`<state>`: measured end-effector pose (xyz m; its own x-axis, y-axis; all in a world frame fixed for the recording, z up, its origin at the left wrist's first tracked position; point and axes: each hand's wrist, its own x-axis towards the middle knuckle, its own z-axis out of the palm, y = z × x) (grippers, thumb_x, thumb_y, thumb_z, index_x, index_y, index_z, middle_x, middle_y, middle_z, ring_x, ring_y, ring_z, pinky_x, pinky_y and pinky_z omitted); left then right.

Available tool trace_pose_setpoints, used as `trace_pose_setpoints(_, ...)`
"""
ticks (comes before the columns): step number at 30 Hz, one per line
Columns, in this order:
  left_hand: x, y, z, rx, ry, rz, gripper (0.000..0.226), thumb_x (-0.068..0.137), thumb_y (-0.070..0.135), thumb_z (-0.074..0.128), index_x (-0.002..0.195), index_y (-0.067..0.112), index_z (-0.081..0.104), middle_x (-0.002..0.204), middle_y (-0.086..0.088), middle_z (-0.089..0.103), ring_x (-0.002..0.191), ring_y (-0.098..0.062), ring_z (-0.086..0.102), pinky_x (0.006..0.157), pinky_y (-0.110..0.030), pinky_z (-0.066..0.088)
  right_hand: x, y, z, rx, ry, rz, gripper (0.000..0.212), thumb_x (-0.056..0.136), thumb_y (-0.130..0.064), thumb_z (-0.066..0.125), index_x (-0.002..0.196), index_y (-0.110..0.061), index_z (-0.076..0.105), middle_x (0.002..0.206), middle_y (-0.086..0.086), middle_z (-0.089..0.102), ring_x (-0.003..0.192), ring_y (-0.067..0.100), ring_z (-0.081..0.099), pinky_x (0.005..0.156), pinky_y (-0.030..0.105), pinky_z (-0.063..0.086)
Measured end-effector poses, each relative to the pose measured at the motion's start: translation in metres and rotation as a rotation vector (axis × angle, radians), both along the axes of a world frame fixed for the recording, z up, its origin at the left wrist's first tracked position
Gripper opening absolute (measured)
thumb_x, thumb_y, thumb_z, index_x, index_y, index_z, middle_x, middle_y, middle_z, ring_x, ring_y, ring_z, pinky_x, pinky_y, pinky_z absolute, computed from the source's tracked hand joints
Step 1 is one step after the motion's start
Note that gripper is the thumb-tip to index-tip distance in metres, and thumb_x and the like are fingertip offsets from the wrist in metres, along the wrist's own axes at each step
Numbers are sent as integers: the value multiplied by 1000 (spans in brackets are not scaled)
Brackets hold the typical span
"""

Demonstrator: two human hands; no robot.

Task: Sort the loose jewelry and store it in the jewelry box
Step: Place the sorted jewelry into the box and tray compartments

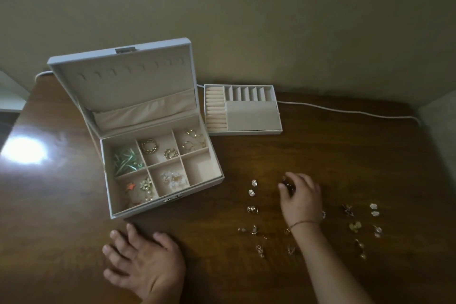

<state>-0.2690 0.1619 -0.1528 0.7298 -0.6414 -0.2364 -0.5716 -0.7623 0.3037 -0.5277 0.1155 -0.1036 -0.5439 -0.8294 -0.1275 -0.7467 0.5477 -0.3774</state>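
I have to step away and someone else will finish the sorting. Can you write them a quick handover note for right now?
Left hand: flat on the table in front of the box, holding nothing.
Right hand: pinching a small dark piece among the loose jewelry.
Box: open, lid up. Five of six compartments hold sorted pieces; the near right compartment looks empty.
Tray: lifted out, on the table right of the box, nothing visible in it.
Left to do: the loose jewelry on the table right of the box needs sorting into the box, then return the tray.

bare table (222,266) between jewelry box (138,207) and loose jewelry (253,210)
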Motion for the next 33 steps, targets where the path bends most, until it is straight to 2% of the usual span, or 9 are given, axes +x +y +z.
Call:
trace_pose_setpoints(3, -1, 1, 0, -11, 3, 5, 76, 80, 46, 24, 148, 16, 36, 164, -7, 17, 150, -27, 3, 117, -57, 0, -21, 1, -9, 181, 46, -15, 40, 88, -37, 62, 126, -26, 58, 132, -4, 50, 122, 19, 45, 83, 32, 51)
trace_pose_setpoints(7, 0, 1, -1, -6, 6, 13, 75, 80, 45, 25, 148, 16, 35, 164, -6, 16, 150, -25, 2, 117, -56, -1, -24, -2, -13, 79, 14, -37, 19, 87, -26, 65, 106, -23, 69, 112, -6, 60, 106, 17, 52, 67, 26, 41)
trace_pose_setpoints(10, 0, 1, -3, -7, 7, 13, 74, 81, 45, 26, 149, 17, 34, 164, -6, 15, 150, -24, 1, 117, -55, -2, -28, -6, -9, 136, 21, 11, 11, 87, -28, 64, 97, -25, 67, 110, -9, 57, 110, 18, 48, 68, 26, 40)
trace_pose_setpoints(13, 1, 1, -5, -4, 8, 11, 73, 81, 45, 27, 149, 17, 34, 164, -6, 16, 150, -25, 1, 117, -56, -1, -32, -9, -3, 134, -31, 34, 10, 89, -27, 61, 98, -25, 65, 107, -9, 56, 106, 16, 51, 71, 26, 43)
trace_pose_setpoints(18, 2, 1, -8, -6, 14, 4, 75, 81, 46, 24, 149, 17, 34, 164, -6, 16, 150, -25, 1, 117, -56, 0, -24, -16, 16, -46, -323, -52, 11, 89, -16, 62, 95, -25, 63, 92, -5, 65, 87, 10, 61, 63, 17, 43)
trace_pose_setpoints(23, 2, 2, -10, -33, 12, -1, 73, 81, 45, 27, 146, 14, 39, 162, -9, 22, 150, -29, 7, 115, -60, 4, 8, -38, 36, -111, -596, -23, 11, 90, -9, 60, 96, -19, 63, 84, 2, 69, 78, 17, 66, 68, 24, 52)
trace_pose_setpoints(25, 2, 1, -11, -34, 10, -5, 73, 82, 44, 27, 146, 13, 41, 162, -10, 23, 149, -29, 8, 115, -60, 5, 31, -49, 43, -120, -634, 59, 13, 90, -10, 60, 93, -22, 63, 84, 1, 68, 78, 14, 67, 68, 22, 53)
trace_pose_setpoints(29, 3, 1, -14, -31, 19, -15, 74, 81, 45, 27, 145, 13, 43, 161, -11, 26, 149, -31, 11, 114, -62, 8, 85, -72, 45, -64, -475, 379, 11, 90, -16, 62, 91, -28, 62, 88, -13, 63, 83, 2, 60, 67, 13, 46)
trace_pose_setpoints(33, 4, 1, -16, -70, -1, -31, 71, 80, 43, 31, 141, 10, 47, 157, -14, 33, 147, -35, 19, 111, -67, 14, 116, -84, 33, 14, -185, 673, 6, 92, -27, 57, 97, -29, 61, 93, -15, 57, 89, 6, 54, 71, 20, 46)
